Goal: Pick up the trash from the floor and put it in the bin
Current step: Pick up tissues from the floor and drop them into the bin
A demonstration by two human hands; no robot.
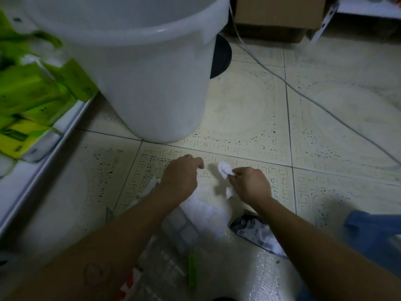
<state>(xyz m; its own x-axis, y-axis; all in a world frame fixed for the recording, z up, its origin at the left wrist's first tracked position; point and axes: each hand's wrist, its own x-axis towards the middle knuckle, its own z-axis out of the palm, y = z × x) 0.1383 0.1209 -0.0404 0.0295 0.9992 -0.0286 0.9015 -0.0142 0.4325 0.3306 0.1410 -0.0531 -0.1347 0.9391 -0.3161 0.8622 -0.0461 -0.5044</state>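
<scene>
**A:** White plastic bin (138,68) takes up the whole 11 to 12 o'clock area, standing upright on the tiled floor (249,118). Both bare arms reach in from the bottom edge, hands low over the tiles just in front of the bin's base.

**B:** What's the right hand (249,184) doing?

**A:** Its grip is pinched on a small crumpled white tissue (224,169), which sticks out at the hand's 10 o'clock. Can't tell whether the wad is touching the floor or lifted just off it. Another small white scrap (229,192) sits right beside that hand, at its 8 o'clock.

**B:** And the left?

**A:** The left hand (181,175) is curled loosely, fingers bent, nothing visible in it. Near the tissue but apart from it.

**B:** More trash around?

**A:** Yeah, at 6 o'clock between the forearms: a clear plastic wrapper (195,240), a printed black-and-white packet (256,232) and a green strip (192,270). A little white paper pokes out beside the left wrist too.

**B:** Anything else?

**A:** Green packs (32,92) on a low white shelf (43,161) at 9 o'clock, a cardboard box (280,11) at 1 o'clock, and a grey cable (308,98) running across the tiles toward 3.
</scene>
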